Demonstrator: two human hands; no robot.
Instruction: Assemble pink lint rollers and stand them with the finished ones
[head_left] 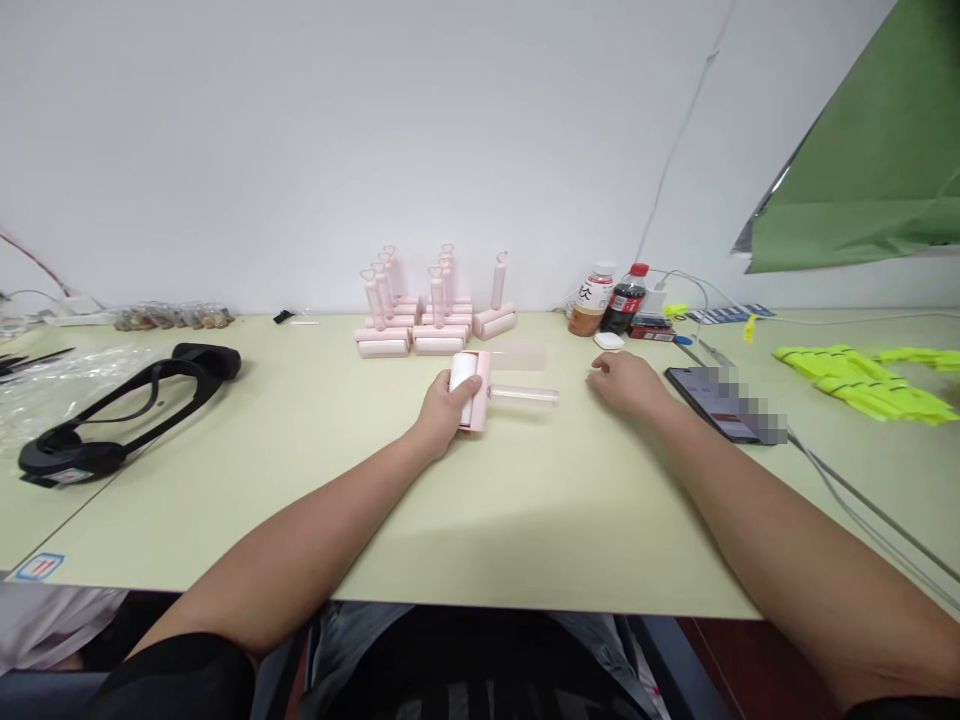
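Observation:
My left hand [442, 412] grips the head of a pink lint roller [481, 395] with a white roll, thumb across it. The roller's clear pinkish handle [525, 396] points right, toward my right hand. A faint, blurred pink shape [517, 354] shows just above the handle; I cannot make out what it is. My right hand [621, 382] rests on the table to the right, fingers curled in, with nothing visible in them. Behind, several similar pink rollers stand with handles upright in groups [382, 342] [441, 340], and a single one [495, 320] stands to their right.
Two bottles [592, 300] [624, 300] and a white case [608, 341] stand behind my right hand. A phone [724, 405], cables and yellow-green fabric [862, 380] lie right. A black headset [127, 420], clear plastic wrap [52, 395] and bagged items [174, 316] lie left.

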